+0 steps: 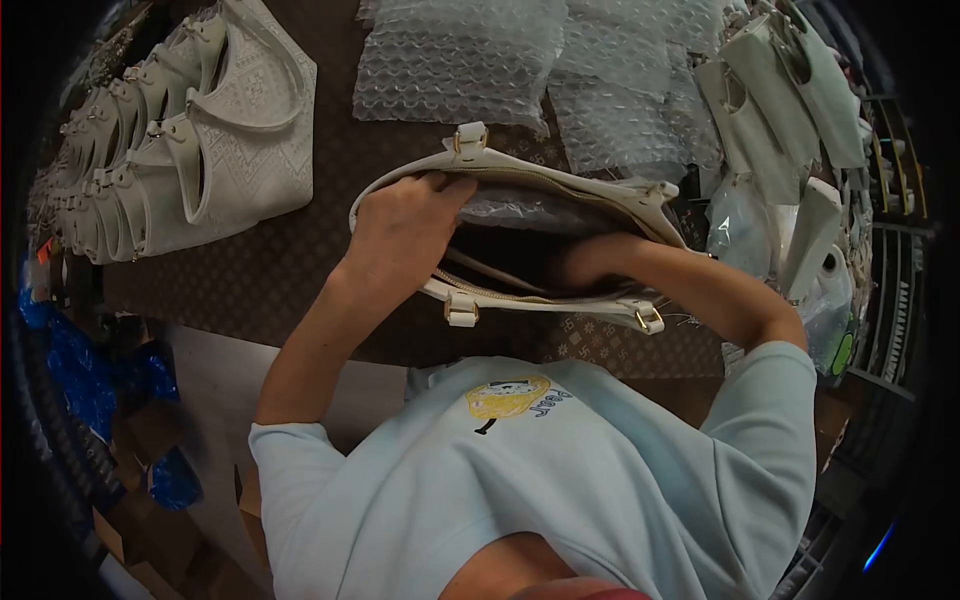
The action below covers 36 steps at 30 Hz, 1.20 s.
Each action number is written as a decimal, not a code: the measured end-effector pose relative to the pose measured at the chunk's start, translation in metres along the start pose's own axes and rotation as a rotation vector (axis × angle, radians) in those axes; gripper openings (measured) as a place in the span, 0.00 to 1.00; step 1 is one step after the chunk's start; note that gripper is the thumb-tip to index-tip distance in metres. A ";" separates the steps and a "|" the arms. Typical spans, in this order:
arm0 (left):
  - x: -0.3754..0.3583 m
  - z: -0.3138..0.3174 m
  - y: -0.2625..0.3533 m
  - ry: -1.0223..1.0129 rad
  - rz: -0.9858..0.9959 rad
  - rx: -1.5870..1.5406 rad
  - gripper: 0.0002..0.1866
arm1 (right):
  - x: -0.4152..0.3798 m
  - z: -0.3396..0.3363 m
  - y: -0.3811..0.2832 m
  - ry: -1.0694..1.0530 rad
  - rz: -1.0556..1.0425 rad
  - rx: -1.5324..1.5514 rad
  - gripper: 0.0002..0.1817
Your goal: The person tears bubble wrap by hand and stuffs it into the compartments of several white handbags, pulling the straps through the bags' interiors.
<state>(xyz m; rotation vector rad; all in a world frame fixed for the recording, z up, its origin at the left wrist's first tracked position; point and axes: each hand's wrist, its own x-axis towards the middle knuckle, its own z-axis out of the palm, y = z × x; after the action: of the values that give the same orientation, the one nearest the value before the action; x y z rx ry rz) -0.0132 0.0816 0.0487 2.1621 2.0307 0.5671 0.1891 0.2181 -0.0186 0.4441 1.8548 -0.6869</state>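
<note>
A cream handbag [575,303] lies open in front of me on the brown patterned table, its zipped mouth spread wide. Gold-ringed strap tabs sit along both rims. My left hand [408,222] is closed over the bag's left end, with its fingers curled in at the opening. Reaching in from the right, my right hand [600,260] is inside the bag; its fingers are lost in the dark interior. Clear bubble wrap [535,210] shows inside, along the far wall.
A row of similar white handbags [245,170] stands at the left. Bubble wrap sheets [455,65] lie at the back of the patterned table [330,180]. More cream bag pieces [765,110] and a clear plastic bag [738,225] are on the right. Cardboard boxes [150,520] are below left.
</note>
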 end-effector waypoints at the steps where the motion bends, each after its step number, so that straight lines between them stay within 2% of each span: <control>1: -0.001 -0.005 -0.001 0.000 -0.008 0.008 0.13 | -0.041 -0.024 -0.032 -0.171 -0.063 0.065 0.29; 2: -0.002 -0.012 -0.001 0.081 0.097 -0.172 0.13 | -0.082 -0.028 -0.047 0.031 -0.328 0.236 0.28; 3: -0.002 -0.019 -0.002 0.164 0.208 -0.349 0.13 | -0.107 -0.031 -0.050 0.067 -0.497 0.298 0.26; 4: -0.007 -0.028 -0.007 0.145 0.167 -0.636 0.12 | -0.133 -0.038 -0.048 0.115 -0.757 0.304 0.26; 5: -0.012 -0.032 -0.019 0.146 0.173 -0.630 0.12 | -0.155 -0.046 -0.043 0.161 -1.015 0.306 0.27; 6: -0.018 -0.036 -0.033 0.334 0.064 -0.882 0.11 | -0.166 -0.062 -0.031 0.225 -1.207 0.309 0.26; 7: -0.023 -0.038 -0.045 0.527 -0.052 -1.129 0.11 | -0.167 -0.077 -0.017 0.347 -1.122 0.437 0.25; 8: -0.022 -0.035 -0.062 0.535 -0.048 -1.120 0.11 | -0.167 -0.091 -0.004 0.468 -1.035 0.577 0.24; 9: -0.017 -0.025 -0.085 0.574 -0.240 -1.216 0.12 | -0.168 -0.106 0.009 0.583 -0.952 0.718 0.23; 10: -0.010 -0.012 -0.102 0.612 -0.434 -1.304 0.12 | -0.134 -0.121 0.022 0.870 -0.751 0.696 0.23; 12: -0.001 0.024 -0.129 0.318 -0.713 -1.394 0.14 | -0.065 -0.137 0.040 1.000 -0.230 0.161 0.31; 14: 0.003 0.057 -0.140 0.081 -0.937 -1.308 0.16 | 0.018 -0.143 0.076 0.934 -0.275 -0.375 0.39; 16: 0.006 0.087 -0.150 -0.005 -1.056 -1.363 0.19 | 0.074 -0.140 0.093 0.977 -0.333 -0.428 0.41; 18: 0.009 0.100 -0.152 -0.049 -1.063 -1.369 0.20 | 0.106 -0.139 0.102 1.018 -0.397 -0.475 0.43; 19: 0.013 0.106 -0.153 -0.071 -1.073 -1.366 0.20 | 0.116 -0.137 0.104 1.090 -0.309 -0.581 0.42; 20: 0.015 0.115 -0.160 -0.128 -1.093 -1.373 0.28 | 0.125 -0.138 0.107 1.158 -0.217 -0.683 0.40; 21: 0.020 0.117 -0.161 -0.123 -1.100 -1.374 0.28 | 0.133 -0.144 0.107 1.154 -0.225 -0.685 0.40; 23: 0.032 0.123 -0.153 -0.176 -1.214 -1.410 0.39 | 0.146 -0.148 0.107 0.914 -0.065 -0.314 0.38; 24: 0.036 0.129 -0.149 -0.189 -1.217 -1.412 0.39 | 0.152 -0.141 0.106 0.907 -0.059 -0.307 0.38; 26: 0.048 0.135 -0.143 -0.186 -1.213 -1.554 0.42 | 0.160 -0.127 0.095 1.004 -0.065 -0.100 0.32; 27: 0.052 0.142 -0.144 -0.191 -1.211 -1.549 0.42 | 0.149 -0.123 0.076 0.861 -0.180 0.174 0.29; 28: 0.055 0.153 -0.148 -0.107 -1.193 -1.600 0.42 | 0.133 -0.118 0.055 0.704 -0.295 0.442 0.26; 29: 0.056 0.161 -0.151 -0.022 -1.177 -1.652 0.42 | 0.127 -0.111 0.042 0.639 -0.449 0.482 0.25; 30: 0.055 0.162 -0.155 -0.027 -1.183 -1.647 0.42 | 0.121 -0.106 0.033 0.572 -0.604 0.523 0.24; 31: 0.053 0.161 -0.162 0.008 -1.183 -1.561 0.40 | 0.106 -0.111 0.024 0.677 -0.589 0.384 0.24; 33: 0.057 0.151 -0.167 0.054 -1.180 -1.478 0.39 | 0.074 -0.145 0.033 1.358 -0.611 -0.108 0.22; 34: 0.064 0.138 -0.162 -0.024 -1.270 -1.329 0.36 | 0.064 -0.171 0.051 1.623 -0.454 -0.207 0.24; 35: 0.068 0.130 -0.158 -0.102 -1.352 -1.178 0.33 | 0.056 -0.201 0.080 1.714 -0.401 -0.139 0.27; 36: 0.068 0.133 -0.161 -0.093 -1.349 -1.181 0.33 | 0.062 -0.230 0.116 1.852 -0.124 -0.208 0.33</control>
<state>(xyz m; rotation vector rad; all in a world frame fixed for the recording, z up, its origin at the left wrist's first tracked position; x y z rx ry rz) -0.1154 0.1847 -0.1156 0.0656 1.7556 0.9433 0.0707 0.4543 -0.0417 0.9897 3.6241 0.0723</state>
